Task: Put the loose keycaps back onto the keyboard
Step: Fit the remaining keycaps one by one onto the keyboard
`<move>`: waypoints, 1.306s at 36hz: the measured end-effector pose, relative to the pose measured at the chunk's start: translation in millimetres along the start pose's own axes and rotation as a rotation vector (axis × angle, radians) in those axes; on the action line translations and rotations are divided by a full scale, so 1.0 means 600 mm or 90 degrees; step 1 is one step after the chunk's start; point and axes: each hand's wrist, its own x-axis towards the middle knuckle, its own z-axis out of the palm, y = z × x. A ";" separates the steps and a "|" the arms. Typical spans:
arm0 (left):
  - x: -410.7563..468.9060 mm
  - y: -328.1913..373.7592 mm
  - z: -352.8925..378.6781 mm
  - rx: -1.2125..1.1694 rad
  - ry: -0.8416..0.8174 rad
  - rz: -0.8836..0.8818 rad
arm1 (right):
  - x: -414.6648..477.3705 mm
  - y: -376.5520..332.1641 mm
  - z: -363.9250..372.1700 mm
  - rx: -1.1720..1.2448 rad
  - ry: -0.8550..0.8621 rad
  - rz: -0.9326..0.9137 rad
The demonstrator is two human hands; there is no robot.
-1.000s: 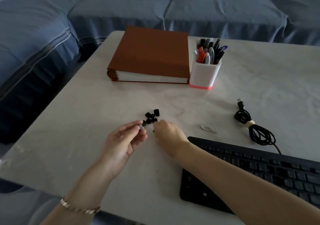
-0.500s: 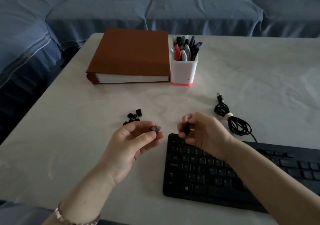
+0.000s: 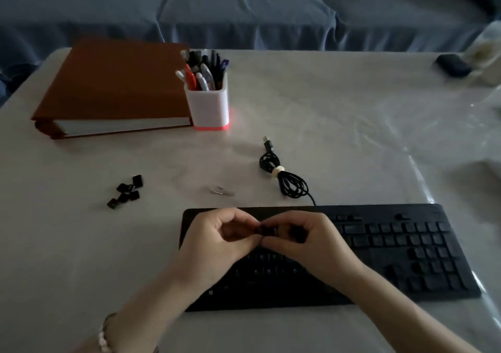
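Both my hands meet over the left half of the keyboard (image 3: 406, 249): left hand (image 3: 217, 244) and right hand (image 3: 311, 241) pinch one keycap (image 3: 265, 230) between curled fingertips, just above its upper rows. I judge that seating the keycap means pressing straight down. Spare keycaps (image 3: 126, 193) lie on the desk (image 3: 81, 257) beyond the keyboard's left corner, nearer my left hand.

Your black keyboard (image 3: 393, 249) lies flat before you, its long side running from 9 to 3 o'clock, with dark gaps showing among the keys on its right half. One small black keycap (image 3: 264, 230) is pinched between the fingertips of your left hand (image 3: 217, 244) and right hand (image 3: 311, 244), over the keyboard's upper left rows. A small cluster of loose keycaps (image 3: 125, 193), also black and some tipped, sits at 10 o'clock from the keyboard's left end, well apart from it.
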 end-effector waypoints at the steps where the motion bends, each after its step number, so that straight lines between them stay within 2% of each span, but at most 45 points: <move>1: 0.001 0.000 0.008 0.008 -0.005 0.006 | -0.003 0.004 -0.005 -0.015 0.015 -0.006; 7: 0.007 0.002 0.039 0.042 -0.081 0.037 | -0.014 0.033 -0.044 -0.130 0.060 -0.108; 10: 0.018 -0.009 0.053 0.114 -0.061 0.103 | -0.016 0.050 -0.066 -0.217 0.104 -0.153; 13: 0.037 -0.021 0.063 0.235 -0.007 0.175 | -0.010 0.068 -0.098 -0.267 0.212 -0.117; 16: 0.062 -0.023 0.072 0.315 0.028 0.212 | -0.004 0.081 -0.122 -0.301 0.235 -0.073; 23: 0.100 -0.023 0.101 0.384 -0.045 0.058 | 0.012 0.089 -0.116 -0.354 0.149 -0.014; 28: 0.105 -0.025 0.106 0.380 -0.056 -0.001 | 0.015 0.096 -0.122 -0.368 0.164 -0.006; 33: 0.101 -0.021 0.110 0.373 -0.044 -0.028 | 0.017 0.089 -0.124 -0.432 0.107 -0.056; 39: 0.100 -0.012 0.118 0.386 -0.035 -0.063 | 0.019 0.085 -0.121 -0.541 0.062 -0.185; 44: 0.097 -0.005 0.124 0.417 -0.027 -0.056 | 0.023 0.103 -0.125 -0.411 0.101 -0.119; 47: 0.098 -0.006 0.125 0.415 -0.022 -0.058 | 0.016 0.114 -0.118 -0.344 0.138 -0.131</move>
